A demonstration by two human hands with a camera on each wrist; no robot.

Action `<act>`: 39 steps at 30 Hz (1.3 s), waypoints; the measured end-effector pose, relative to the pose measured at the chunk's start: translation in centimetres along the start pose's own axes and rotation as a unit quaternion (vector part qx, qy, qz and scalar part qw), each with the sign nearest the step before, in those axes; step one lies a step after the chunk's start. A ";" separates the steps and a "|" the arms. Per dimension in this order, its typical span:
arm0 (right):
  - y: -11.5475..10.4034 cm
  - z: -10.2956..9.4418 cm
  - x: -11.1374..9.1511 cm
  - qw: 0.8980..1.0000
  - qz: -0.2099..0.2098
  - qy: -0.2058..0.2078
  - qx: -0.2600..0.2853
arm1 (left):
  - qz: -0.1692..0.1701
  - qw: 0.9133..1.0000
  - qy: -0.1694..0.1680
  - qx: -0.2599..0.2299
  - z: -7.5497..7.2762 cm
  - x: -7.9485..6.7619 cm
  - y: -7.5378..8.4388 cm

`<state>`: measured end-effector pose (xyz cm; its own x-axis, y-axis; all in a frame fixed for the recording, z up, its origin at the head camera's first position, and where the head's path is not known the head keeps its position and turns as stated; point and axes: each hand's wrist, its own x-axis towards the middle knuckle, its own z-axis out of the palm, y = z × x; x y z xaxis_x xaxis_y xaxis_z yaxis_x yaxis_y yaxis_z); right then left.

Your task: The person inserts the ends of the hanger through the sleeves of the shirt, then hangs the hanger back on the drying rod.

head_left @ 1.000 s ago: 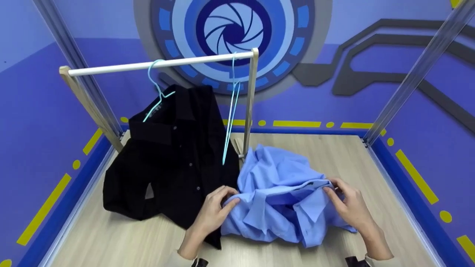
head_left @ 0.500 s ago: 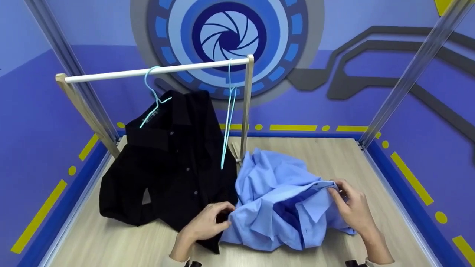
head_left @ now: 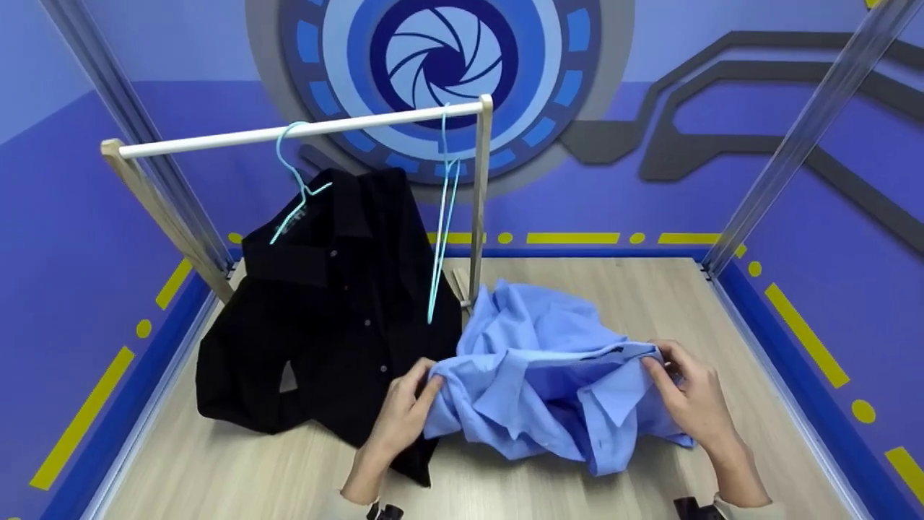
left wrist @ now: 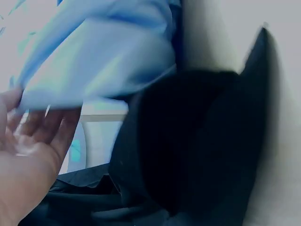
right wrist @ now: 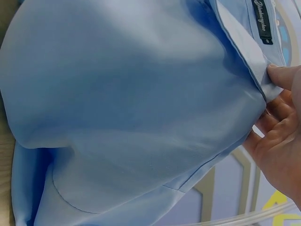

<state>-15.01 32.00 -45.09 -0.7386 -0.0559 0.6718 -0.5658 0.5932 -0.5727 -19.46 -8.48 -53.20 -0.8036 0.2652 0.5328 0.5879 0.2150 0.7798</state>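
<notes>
A light blue collared shirt (head_left: 534,390) lies bunched on the table, its upper edge raised between both hands. My left hand (head_left: 403,408) pinches the shirt's left side between thumb and fingers; the left wrist view shows the blue cloth over the fingers. With thumb and fingertips, my right hand (head_left: 693,390) grips the shirt's collar edge on the right. Close to that grip, the right wrist view shows a dark label (right wrist: 263,21) inside the collar. A black button shirt (head_left: 317,347) hangs beside it on a light blue hanger (head_left: 294,162), its lower part spread on the table.
A rack with a white rail (head_left: 361,121) and wooden posts stands at the back left. Near its right post (head_left: 480,202) hangs a second light blue hanger (head_left: 442,238) without clothing. Blue-purple walls with metal corner frames enclose the wooden table (head_left: 722,325).
My left hand came off the blue shirt half a second ago and now pinches it again, further left, with the edge lifted and stretched. My right hand keeps its grip on the collar.
</notes>
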 end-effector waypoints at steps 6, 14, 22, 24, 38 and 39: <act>2.4 0.2 -0.6 1.000 0.013 -0.014 -0.002 | -0.008 0.998 0.056 0.003 -0.2 0.5 0.3; 0.7 0.5 0.2 1.000 -0.009 -0.006 0.001 | 0.031 0.992 0.084 0.084 -1.3 1.8 -0.2; 1.2 1.6 -0.6 1.000 0.004 -0.018 -0.008 | 0.003 0.984 0.088 0.153 -1.5 1.6 -0.1; 2.0 1.8 -0.9 1.000 0.012 -0.026 -0.006 | -0.003 0.982 0.086 0.165 -1.2 1.5 0.1; 2.0 3.5 -1.2 0.997 -0.006 -0.064 0.033 | 0.034 0.974 0.050 0.216 2.1 1.7 2.0; 1.9 3.6 -1.2 0.997 -0.008 -0.065 0.034 | 0.032 0.976 0.038 0.213 2.2 1.7 2.1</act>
<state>-16.55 30.33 -48.67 -0.7684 -0.1699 0.6170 -0.5974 0.5364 -0.5962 -19.42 -5.48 -51.36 -0.7585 0.2236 0.6121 0.6093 0.5764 0.5445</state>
